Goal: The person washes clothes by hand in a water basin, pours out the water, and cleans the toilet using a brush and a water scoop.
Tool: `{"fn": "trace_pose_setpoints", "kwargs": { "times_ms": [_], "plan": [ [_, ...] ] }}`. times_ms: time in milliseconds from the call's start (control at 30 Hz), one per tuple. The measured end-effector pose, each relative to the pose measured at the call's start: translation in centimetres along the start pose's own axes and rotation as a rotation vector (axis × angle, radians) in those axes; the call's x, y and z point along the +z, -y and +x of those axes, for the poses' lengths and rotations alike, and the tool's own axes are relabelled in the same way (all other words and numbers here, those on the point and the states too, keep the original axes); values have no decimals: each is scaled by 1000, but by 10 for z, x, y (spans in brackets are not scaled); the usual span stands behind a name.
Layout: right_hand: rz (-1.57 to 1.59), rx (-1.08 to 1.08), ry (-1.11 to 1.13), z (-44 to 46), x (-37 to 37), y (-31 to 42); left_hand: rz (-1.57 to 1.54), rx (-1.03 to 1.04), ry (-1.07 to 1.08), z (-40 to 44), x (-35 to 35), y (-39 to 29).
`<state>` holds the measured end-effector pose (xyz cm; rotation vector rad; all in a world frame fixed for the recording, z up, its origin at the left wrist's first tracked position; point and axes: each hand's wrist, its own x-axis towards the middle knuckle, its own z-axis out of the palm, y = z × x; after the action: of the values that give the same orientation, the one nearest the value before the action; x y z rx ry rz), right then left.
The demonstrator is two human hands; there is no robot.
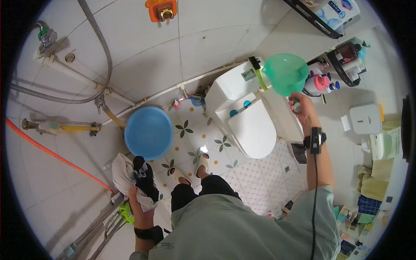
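Note:
My right hand [307, 112] is raised on the right, its fingers closed round the handle of a translucent green water dipper [286, 73]. The dipper is up beside the toilet tank, near the wall rack of bottles. On the left, my left hand [138, 200] grips a bundle of clothes: a greyish-white garment [122, 175] and a black one [150, 187] with pale markings. Cloth hides most of those fingers. Just beyond the bundle, a round blue basin [148, 134] rests on the floor by the wall.
A white toilet [253, 130] with its lid down stands ahead, a green-handled brush [258, 73] at its tank. Wall racks [342, 65] hold bottles at right. A grey hose [106, 52] and orange hose [60, 156] run at left, above mop handles [104, 232].

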<state>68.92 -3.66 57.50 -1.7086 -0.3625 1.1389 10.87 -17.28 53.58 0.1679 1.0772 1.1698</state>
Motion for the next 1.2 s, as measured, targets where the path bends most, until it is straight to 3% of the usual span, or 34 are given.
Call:
{"fn": "trace_pose_setpoints", "kwargs": {
  "times_ms": [233,700,1200],
  "plan": [
    [-20,33,-63,58,-9,13,49,61,-40,-6,20,4],
    [-47,60,-57,69,3,18,60,53,-92,-7,31,14],
    [-335,-166,-99,46,13,-7,29,52,-121,-9,22,16]
  ]
}}
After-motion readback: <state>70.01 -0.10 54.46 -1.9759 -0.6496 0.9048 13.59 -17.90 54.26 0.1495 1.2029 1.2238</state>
